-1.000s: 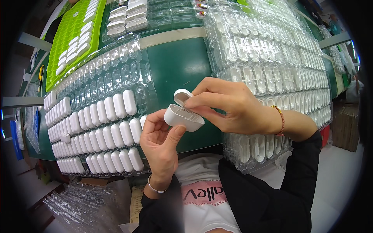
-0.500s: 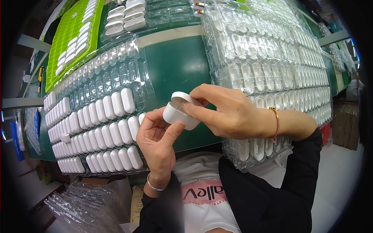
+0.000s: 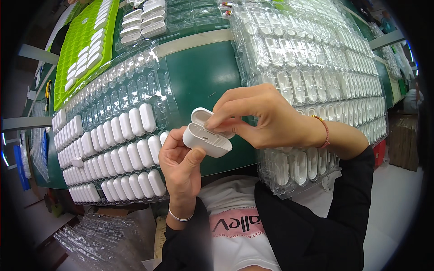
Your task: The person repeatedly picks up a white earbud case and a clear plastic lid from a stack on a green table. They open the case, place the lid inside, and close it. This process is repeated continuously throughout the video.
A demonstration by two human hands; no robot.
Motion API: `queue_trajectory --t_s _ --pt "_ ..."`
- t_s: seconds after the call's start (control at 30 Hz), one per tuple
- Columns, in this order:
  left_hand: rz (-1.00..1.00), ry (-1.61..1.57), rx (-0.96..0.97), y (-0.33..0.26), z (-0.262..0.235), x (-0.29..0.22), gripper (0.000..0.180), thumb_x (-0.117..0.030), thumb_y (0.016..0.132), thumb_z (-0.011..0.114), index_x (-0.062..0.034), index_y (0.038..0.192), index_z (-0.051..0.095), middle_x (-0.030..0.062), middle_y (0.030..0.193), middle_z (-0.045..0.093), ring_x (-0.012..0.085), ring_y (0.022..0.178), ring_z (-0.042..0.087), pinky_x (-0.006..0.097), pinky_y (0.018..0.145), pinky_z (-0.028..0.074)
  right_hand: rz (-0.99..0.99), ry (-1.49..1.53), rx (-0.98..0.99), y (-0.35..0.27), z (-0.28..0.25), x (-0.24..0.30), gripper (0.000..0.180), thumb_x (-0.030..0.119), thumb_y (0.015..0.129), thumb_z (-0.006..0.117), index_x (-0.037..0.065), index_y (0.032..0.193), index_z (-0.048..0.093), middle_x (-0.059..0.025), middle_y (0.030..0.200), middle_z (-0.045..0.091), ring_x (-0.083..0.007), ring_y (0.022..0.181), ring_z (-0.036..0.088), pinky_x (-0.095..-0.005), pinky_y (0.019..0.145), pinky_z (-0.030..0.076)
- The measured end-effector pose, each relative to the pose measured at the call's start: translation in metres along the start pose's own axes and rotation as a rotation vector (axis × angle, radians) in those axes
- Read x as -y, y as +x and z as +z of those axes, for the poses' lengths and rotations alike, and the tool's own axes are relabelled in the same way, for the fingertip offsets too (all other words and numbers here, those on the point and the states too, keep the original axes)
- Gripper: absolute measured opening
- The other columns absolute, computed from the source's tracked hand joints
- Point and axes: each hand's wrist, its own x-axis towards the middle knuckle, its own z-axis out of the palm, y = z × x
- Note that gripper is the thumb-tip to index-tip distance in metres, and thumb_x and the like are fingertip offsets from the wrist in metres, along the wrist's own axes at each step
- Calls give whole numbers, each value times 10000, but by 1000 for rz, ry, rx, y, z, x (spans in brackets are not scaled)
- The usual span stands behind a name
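A white earbud charging case (image 3: 207, 139) is held over the table with its hinged lid raised, so its inner slot shows. My left hand (image 3: 181, 165) grips the body of the case, thumb on the near side and fingers behind. My right hand (image 3: 264, 115) is closed at the lid, its fingertips pressed together against the lid's inner side near the hinge. Whether a small part is between those fingertips is hidden. To the left, a clear plastic tray (image 3: 165, 110) carries rows of white oval cases (image 3: 147, 117).
Stacked clear trays (image 3: 312, 86) with white shells fill the right side. A green tray (image 3: 74, 49) with white pieces lies at the far left. More white shells (image 3: 151, 20) sit in a tray at the back. Bundled clear plastic trays (image 3: 104, 237) stand below the table's left edge.
The case has tipped so its interior faces up more, and its lid stands wider. My right hand has risen slightly and its fingers have shifted along the lid.
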Motion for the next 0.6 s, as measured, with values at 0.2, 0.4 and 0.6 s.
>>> queue_trajectory --t_s 0.2,0.4,0.6 --pt "-16 8 -36 0 6 -2 414 -64 811 767 44 1148 553 97 1062 637 139 964 615 271 861 495 28 96 -26 1 2 1 119 82 778 733 81 892 696 -71 809 662 -241 638 620 -324 550 475" --pt "-71 45 42 -3 3 -3 355 -51 799 774 20 1071 557 62 987 610 112 877 595 235 775 498 -43 -75 -17 -2 7 -3 169 114 767 739 83 898 637 -60 865 650 -248 671 637 -343 580 489" --pt "11 30 9 -7 5 -4 332 1 809 745 5 1080 551 54 1015 605 121 945 593 267 847 489 -3 61 25 6 -1 5 189 60 785 758 100 955 686 -57 1045 613 -169 797 609 -291 623 498"
